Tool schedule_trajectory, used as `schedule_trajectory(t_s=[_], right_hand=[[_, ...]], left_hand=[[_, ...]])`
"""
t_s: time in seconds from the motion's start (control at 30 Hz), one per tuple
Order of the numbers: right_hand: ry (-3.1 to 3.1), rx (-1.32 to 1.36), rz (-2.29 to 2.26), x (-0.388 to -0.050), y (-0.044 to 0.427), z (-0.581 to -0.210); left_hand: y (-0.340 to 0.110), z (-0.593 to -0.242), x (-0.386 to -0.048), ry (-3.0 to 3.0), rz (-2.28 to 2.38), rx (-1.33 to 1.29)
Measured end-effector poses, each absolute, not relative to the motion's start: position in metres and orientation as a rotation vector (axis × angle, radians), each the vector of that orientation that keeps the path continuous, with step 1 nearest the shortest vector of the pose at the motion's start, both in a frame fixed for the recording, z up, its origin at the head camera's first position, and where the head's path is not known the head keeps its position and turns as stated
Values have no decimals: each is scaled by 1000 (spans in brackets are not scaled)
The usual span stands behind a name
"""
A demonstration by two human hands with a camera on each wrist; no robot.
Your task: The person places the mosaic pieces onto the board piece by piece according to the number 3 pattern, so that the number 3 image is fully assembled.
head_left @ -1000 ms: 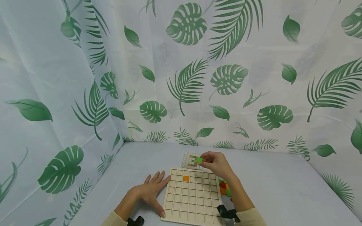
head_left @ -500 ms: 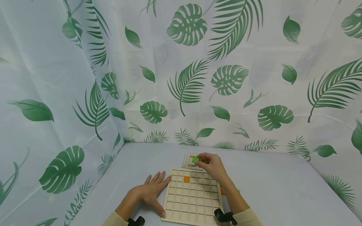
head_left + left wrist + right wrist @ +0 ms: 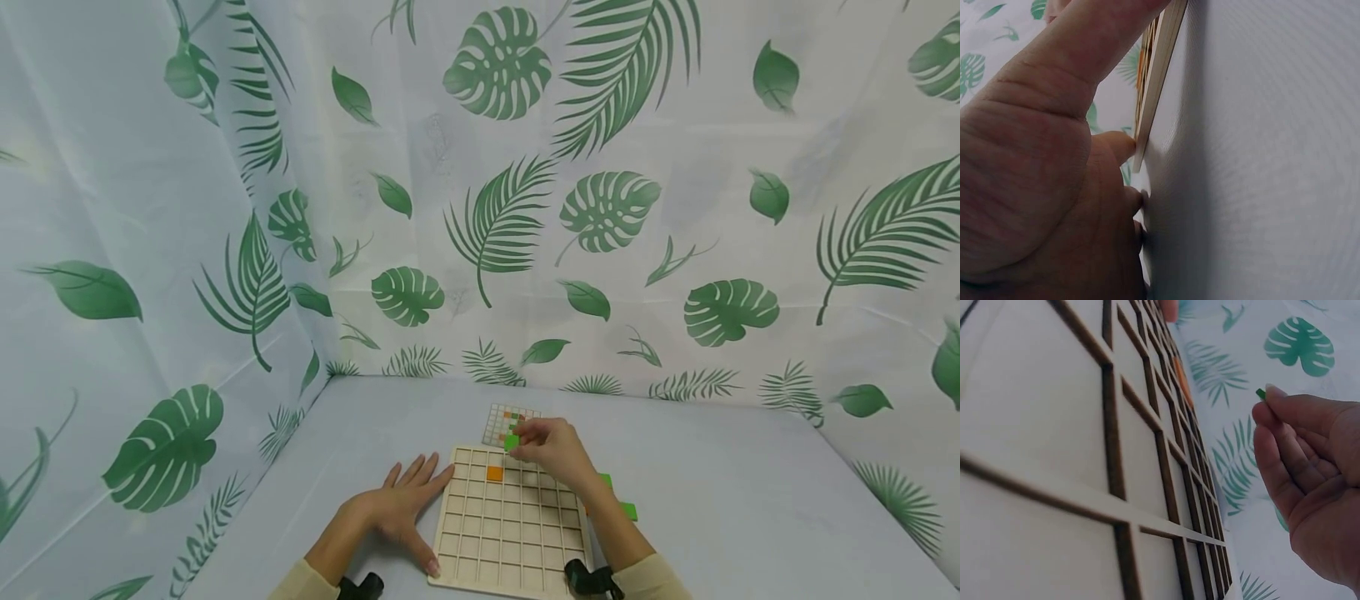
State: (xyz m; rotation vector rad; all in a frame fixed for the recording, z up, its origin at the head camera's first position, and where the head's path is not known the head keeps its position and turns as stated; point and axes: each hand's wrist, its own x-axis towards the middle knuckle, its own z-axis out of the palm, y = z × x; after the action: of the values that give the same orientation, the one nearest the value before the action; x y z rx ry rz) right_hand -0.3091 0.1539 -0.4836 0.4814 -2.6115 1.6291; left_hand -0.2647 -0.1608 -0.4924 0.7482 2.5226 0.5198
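Between thumb and fingertips my right hand (image 3: pixel 557 452) pinches a green square tile (image 3: pixel 512 442), held above the far edge of a wooden grid board (image 3: pixel 491 529). In the right wrist view the tile (image 3: pixel 1261 394) shows only its thin edge. One orange tile (image 3: pixel 495 473) sits in a cell of the board's second row. My left hand (image 3: pixel 401 508) lies spread on the table along the board's left side, thumb and index finger touching its edge. The left wrist view shows the palm (image 3: pixel 1029 187) beside the board's side (image 3: pixel 1163 69).
Behind the board lies a small card (image 3: pixel 497 423) printed with a coloured grid, partly covered by the right hand. Several loose tiles, including a green tile (image 3: pixel 628 510), lie right of the board, mostly hidden by the right forearm. A leaf-patterned curtain (image 3: pixel 525 208) surrounds the table.
My right hand has moved left and then nearer, carrying the green tile from over the printed card to the board's far edge. The left hand and the board stay put.
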Motion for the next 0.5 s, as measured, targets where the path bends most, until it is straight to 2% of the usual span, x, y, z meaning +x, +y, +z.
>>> schedule_trajectory(t_s=[0.5], right_hand=[[-2733, 609, 1513, -309, 154, -491]], left_hand=[[-159, -492, -264, 2551, 494, 755]])
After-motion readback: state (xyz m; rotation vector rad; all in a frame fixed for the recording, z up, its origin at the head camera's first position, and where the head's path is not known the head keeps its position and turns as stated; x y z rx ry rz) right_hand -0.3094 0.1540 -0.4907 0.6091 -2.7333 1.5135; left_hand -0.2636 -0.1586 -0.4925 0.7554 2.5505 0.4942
